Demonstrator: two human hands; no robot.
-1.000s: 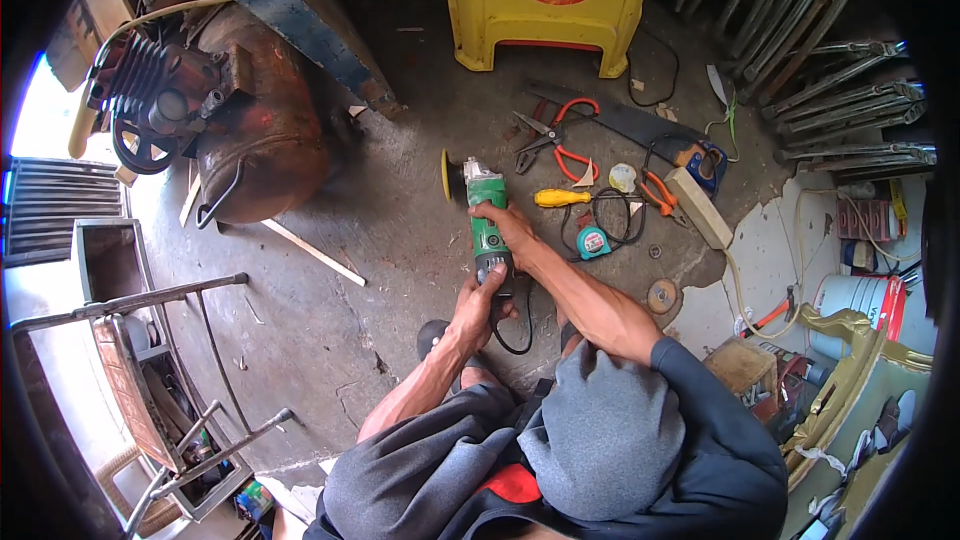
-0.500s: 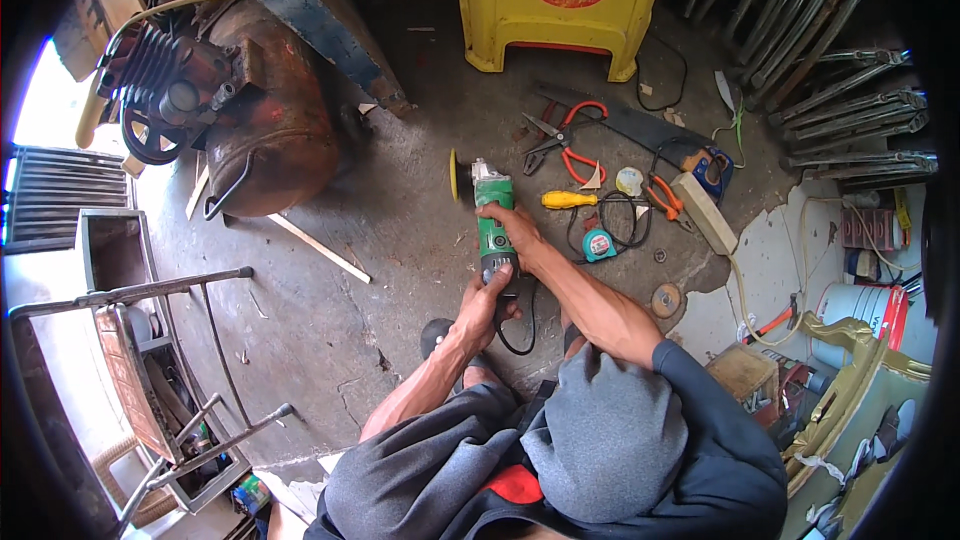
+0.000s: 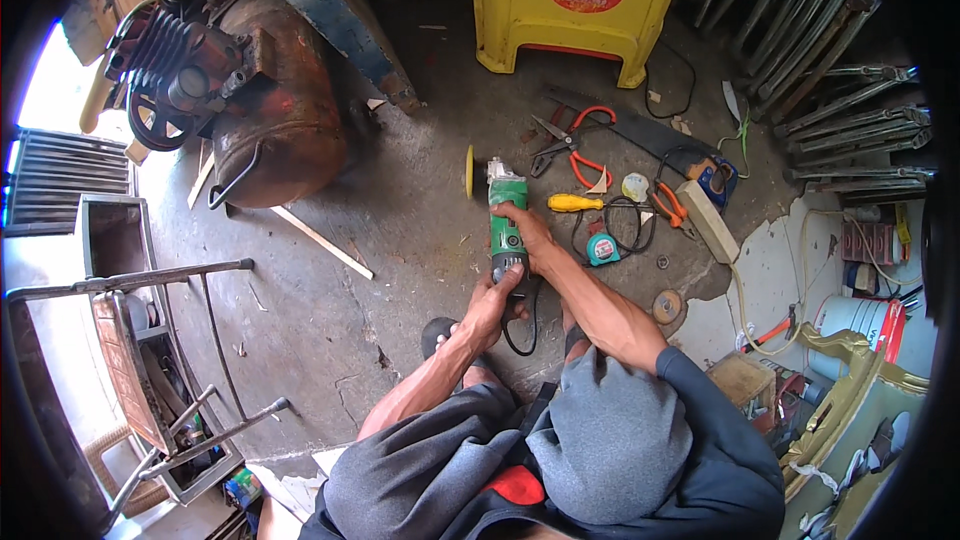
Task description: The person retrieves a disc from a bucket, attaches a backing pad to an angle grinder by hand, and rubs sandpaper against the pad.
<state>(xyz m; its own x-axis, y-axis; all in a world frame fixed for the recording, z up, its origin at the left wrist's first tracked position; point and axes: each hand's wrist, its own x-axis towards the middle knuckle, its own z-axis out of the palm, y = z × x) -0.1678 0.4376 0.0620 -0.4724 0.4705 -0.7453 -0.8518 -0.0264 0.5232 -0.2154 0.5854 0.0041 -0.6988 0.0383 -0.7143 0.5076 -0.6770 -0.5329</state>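
Note:
Both hands grip a green angle grinder (image 3: 508, 225) with a yellow disc (image 3: 469, 172) standing edge-on at its head. My right hand (image 3: 528, 232) wraps round the green body from the right. Lower down, my left hand (image 3: 493, 302) holds the dark rear end, where a black cord loops beside my feet. To the right on the floor lie a yellow-handled screwdriver (image 3: 576, 203), a teal tape measure (image 3: 602, 249), large red-handled snips (image 3: 578, 145) and orange-handled pliers (image 3: 669, 206). A handsaw (image 3: 640, 132) with a blue handle rests behind them.
A rusty air compressor (image 3: 275, 145) stands at the left, near a blue metal beam (image 3: 330, 20). Ahead is a yellow plastic stool (image 3: 580, 30). Metal chair frames (image 3: 800, 30) stack at the far right. A wood block (image 3: 712, 222) and a small disc (image 3: 667, 306) lie right.
The view has shifted slightly, so most far things sit a little further right. Both hands keep hold of the grinder, which appears slightly lower and further right.

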